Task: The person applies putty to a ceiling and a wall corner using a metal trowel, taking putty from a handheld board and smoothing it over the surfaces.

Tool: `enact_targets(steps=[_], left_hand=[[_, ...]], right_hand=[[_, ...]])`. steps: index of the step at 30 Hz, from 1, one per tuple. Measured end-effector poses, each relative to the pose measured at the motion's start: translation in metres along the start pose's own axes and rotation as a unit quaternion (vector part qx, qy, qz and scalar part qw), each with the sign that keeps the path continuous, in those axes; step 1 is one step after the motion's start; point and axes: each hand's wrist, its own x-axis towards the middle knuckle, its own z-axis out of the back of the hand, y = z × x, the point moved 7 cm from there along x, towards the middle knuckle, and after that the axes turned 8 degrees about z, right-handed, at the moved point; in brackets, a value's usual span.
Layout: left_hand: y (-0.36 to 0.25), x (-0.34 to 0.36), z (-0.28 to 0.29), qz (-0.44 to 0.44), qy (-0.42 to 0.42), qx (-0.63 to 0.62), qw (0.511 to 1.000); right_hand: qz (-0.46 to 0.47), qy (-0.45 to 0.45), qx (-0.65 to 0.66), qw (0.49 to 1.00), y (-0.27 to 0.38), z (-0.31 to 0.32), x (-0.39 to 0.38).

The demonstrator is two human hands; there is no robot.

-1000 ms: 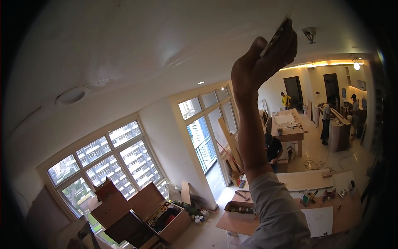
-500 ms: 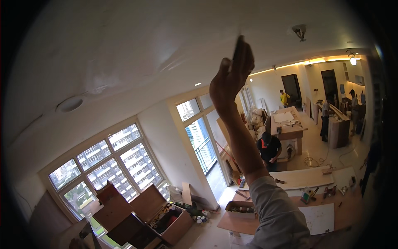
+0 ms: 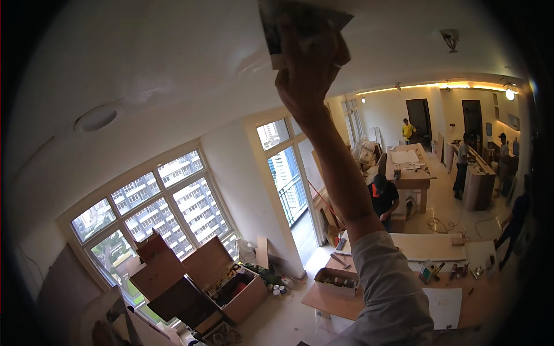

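Observation:
My right hand (image 3: 309,78) is raised overhead at the end of a grey-sleeved arm. Its fingers are closed on a wide putty knife (image 3: 277,32), whose flat dark blade lies at or close to the white ceiling (image 3: 190,52); whether it touches, I cannot tell. Smooth, shiny patches show on the ceiling beside it. Low at the left rim, dim and partly cut off, my left hand (image 3: 103,333) appears closed beside a dark, flat-edged piece that I cannot make out.
A round ceiling fitting (image 3: 97,119) is to the left, a hanging fitting (image 3: 449,40) to the right. Below stand an open wooden toolbox (image 3: 245,297) and a workbench (image 3: 329,303) with tools. A person in black (image 3: 382,199) works beyond; others are farther back.
My right hand has moved up and slightly left, turning so the blade shows broad instead of edge-on. The room has shifted somewhat rightward in view.

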Motion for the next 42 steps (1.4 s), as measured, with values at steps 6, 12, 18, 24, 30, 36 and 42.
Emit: enact_targets(steps=[6,12,18,24,30,36,42], left_hand=[[0.014,0.005,0.012,-0.136,0.027,0.206,0.969],[0.033,0.001,0.01,-0.255,-0.007,0.215,0.943],[0.031,0.0,0.008,-0.154,0.026,0.126,0.98],[0.02,0.006,0.001,0.11,-0.106,-0.177,0.972],[-0.019,-0.011,-0.002,-0.319,-0.04,0.118,0.94],[-0.024,-0.023,-0.018,0.191,0.004,-0.287,0.939],[-0.033,-0.032,-0.019,0.177,0.014,-0.287,0.941]], right_hand=[[0.005,0.019,0.021,1.0,0.035,-0.079,-0.098],[-0.033,0.043,0.073,0.996,0.072,-0.148,-0.175],[-0.074,0.109,0.152,0.98,0.088,-0.142,-0.199],[-0.304,0.015,0.172,0.937,0.033,-0.055,-0.167],[-0.443,-0.13,0.261,0.848,-0.058,0.03,-0.051],[-0.442,-0.156,0.299,0.831,-0.076,0.045,0.03],[-0.428,-0.186,0.176,0.867,-0.003,0.064,0.112]])
